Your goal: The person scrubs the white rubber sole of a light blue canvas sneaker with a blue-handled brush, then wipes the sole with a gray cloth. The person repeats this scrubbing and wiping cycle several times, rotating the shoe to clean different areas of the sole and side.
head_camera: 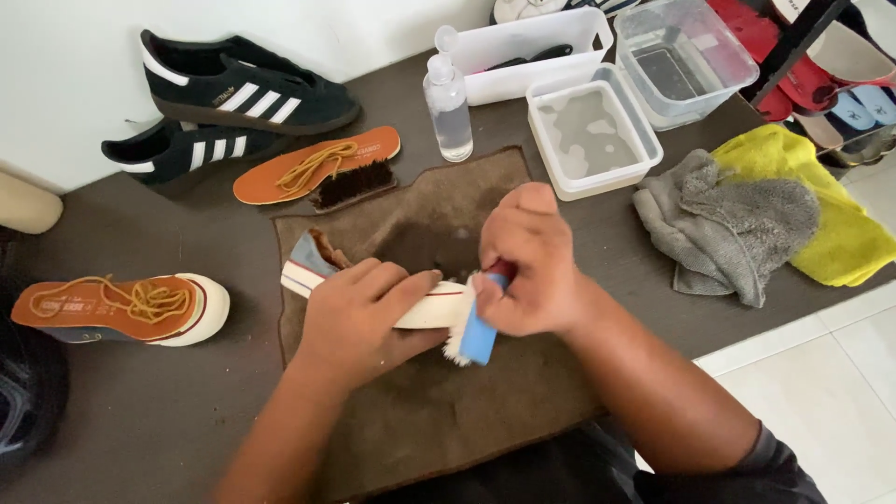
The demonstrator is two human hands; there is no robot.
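Sole edge scrubbing: shoe clamped on the brown towel, brush applied at its white sidewall.

My left hand [359, 313] has its fingers closed over the shoe [317, 266], pinning it on its side on the brown towel [448, 401] at the middle of the table [168, 411]. My right hand [527, 266] grips the blue-backed brush [469, 331], bristles against the white sole strip. Progress, as a judgement: the exposed strip looks mostly clean, though my hands hide much of it, so the remainder cannot be rated. The matching shoe [121, 308] lies apart at left with laces piled on it. The water tub [590, 131], spray bottle [448, 105] and grey cloth [733, 224] stand behind.
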